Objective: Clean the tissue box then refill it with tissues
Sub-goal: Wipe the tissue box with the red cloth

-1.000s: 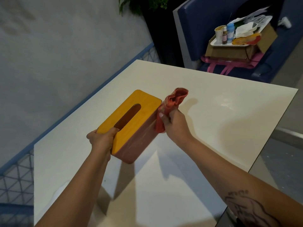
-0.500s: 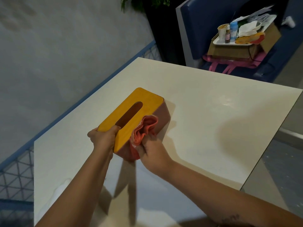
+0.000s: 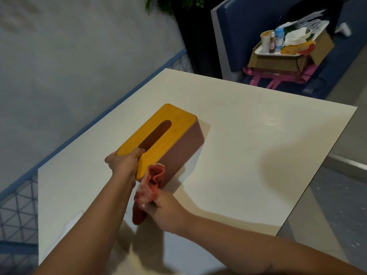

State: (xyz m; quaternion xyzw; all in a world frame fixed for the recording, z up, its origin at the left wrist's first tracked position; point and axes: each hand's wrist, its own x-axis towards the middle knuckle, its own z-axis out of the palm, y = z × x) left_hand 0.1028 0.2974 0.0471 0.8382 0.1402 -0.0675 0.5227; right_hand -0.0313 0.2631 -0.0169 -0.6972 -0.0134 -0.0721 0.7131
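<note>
Tissue box (image 3: 172, 139) sits left of centre in the frame, on a cream table (image 3: 258, 155), long axis running from lower left to upper right. Yellow wooden lid (image 3: 147, 139) on top with an oblong slot (image 3: 155, 134); reddish-brown body below. Left hand (image 3: 124, 162) clamps the near end of the lid, thumb tip hooked at the slot's near end, other fingers wrapped over the lid's left edge. Right hand (image 3: 166, 212) is closed around a bunched red cloth (image 3: 148, 192), lower centre of frame; the cloth's upper folds press against the box's near right corner, just below the lid, while its lower tail hangs toward the tabletop. Box's far end stands free of both hands. Table's left edge runs close along the box's left side, with a blue rail (image 3: 111, 116) and mesh beyond it. Broad bare tabletop lies to the right and toward the upper right. At upper right, off the table, a blue seat (image 3: 248, 20) carries a cardboard box (image 3: 278, 63) topped by a white tray (image 3: 264, 52) with a cup, bottles and paper. Writing on the bottles is too small to read; none is seen on the tissue box.
</note>
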